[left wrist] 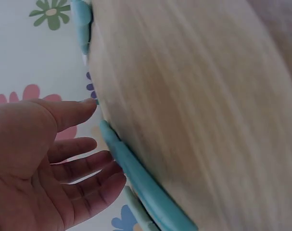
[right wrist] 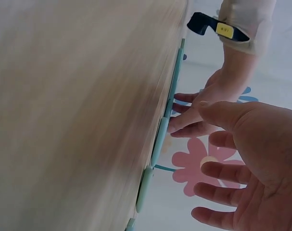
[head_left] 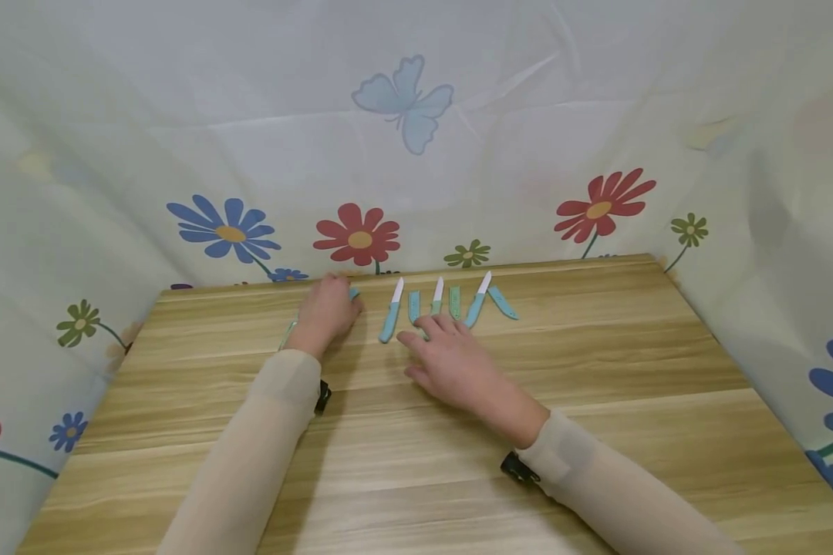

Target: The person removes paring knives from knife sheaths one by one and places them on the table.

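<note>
My left hand (head_left: 329, 310) is over the table's back left part, its fingers loosely extended at a blue knife-shaped piece (left wrist: 148, 180); whether they touch it I cannot tell. A green piece (head_left: 288, 333) lies partly hidden beside that hand. My right hand (head_left: 451, 361) hovers with spread, relaxed fingers just in front of a row of small knives and sheaths, holding nothing. The row has a blue-handled knife (head_left: 392, 312), a blue sheath (head_left: 414, 303), a green-handled knife (head_left: 438, 293) partly behind the right hand, a green sheath (head_left: 455, 302), another blue-handled knife (head_left: 477, 302) and an angled blue sheath (head_left: 503, 302). The blades are white.
The wood-grain table (head_left: 403, 462) reaches back to a white curtain (head_left: 284, 154) printed with flowers and a butterfly. Similar curtain hangs at both sides. Dark straps (head_left: 521, 467) are on both wrists.
</note>
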`<state>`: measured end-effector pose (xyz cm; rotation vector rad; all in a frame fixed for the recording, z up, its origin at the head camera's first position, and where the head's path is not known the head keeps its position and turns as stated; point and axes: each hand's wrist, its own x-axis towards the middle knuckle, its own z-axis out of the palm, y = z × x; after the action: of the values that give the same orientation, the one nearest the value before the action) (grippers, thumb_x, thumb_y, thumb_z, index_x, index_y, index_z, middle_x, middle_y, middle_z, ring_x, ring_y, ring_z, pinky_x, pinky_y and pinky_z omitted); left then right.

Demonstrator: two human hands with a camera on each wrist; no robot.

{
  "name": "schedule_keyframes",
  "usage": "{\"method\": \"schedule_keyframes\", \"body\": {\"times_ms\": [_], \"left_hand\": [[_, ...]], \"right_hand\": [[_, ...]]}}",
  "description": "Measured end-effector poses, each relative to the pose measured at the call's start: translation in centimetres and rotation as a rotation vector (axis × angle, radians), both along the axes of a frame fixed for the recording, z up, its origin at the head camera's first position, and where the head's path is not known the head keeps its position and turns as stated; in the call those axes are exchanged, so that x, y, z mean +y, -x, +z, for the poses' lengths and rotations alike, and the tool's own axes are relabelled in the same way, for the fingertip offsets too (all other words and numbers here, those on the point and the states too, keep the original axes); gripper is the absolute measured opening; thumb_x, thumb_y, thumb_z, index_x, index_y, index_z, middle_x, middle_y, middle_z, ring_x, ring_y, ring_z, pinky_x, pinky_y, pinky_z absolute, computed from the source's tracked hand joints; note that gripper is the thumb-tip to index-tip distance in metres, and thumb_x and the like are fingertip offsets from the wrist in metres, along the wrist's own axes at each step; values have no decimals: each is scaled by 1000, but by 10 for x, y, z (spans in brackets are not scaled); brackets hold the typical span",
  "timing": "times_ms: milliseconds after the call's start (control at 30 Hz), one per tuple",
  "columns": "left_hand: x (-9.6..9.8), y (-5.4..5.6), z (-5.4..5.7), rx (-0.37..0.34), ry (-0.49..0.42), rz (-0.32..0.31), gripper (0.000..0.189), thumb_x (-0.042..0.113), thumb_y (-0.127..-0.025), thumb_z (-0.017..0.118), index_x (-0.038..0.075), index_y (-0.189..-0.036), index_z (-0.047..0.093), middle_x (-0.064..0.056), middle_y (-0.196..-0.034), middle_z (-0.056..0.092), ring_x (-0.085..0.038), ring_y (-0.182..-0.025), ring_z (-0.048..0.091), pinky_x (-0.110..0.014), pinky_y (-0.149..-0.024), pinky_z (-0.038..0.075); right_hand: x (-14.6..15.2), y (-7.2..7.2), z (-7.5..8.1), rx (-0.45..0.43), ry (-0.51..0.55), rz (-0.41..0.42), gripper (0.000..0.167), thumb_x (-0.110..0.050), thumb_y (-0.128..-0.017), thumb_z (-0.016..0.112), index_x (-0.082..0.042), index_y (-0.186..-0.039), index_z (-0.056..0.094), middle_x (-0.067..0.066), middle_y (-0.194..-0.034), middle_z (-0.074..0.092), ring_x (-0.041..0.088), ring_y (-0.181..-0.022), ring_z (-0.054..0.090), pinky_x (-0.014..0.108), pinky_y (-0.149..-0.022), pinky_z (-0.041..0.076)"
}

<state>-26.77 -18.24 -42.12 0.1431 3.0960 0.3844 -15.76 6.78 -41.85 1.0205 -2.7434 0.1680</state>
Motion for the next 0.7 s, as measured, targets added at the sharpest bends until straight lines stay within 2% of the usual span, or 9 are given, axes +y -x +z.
{"method": "schedule_keyframes", "body": {"times_ms": [300,567,700], "left_hand": [[4,8,-7,-18,-15,33,25,19,-105,59,-4,-108,68,-23,-125,63,-37,-104,64,-55,-93,56],[5,13,-9,-35,4,66,33,15,-108,50,-10,-123,65,-28,-131,63,-42,-112,65,-55,-98,55],[6,13,-8,-46,-35,100,32,14,-108,49,-10,-121,65,-28,-128,65,-38,-104,67,-53,-93,57]], "right_hand": [[-5,-1,-1,-33,-3,-5,52,-42,-102,72,-20,-148,61,11,-147,56,34,-137,51,54,-113,45],[-13,0,0,-66,4,-44,53,-41,-101,73,-19,-147,62,11,-145,57,34,-132,55,52,-105,49],[-16,3,0,-106,22,-73,53,-41,-101,74,-18,-147,62,11,-142,58,33,-129,57,49,-103,52]]}}
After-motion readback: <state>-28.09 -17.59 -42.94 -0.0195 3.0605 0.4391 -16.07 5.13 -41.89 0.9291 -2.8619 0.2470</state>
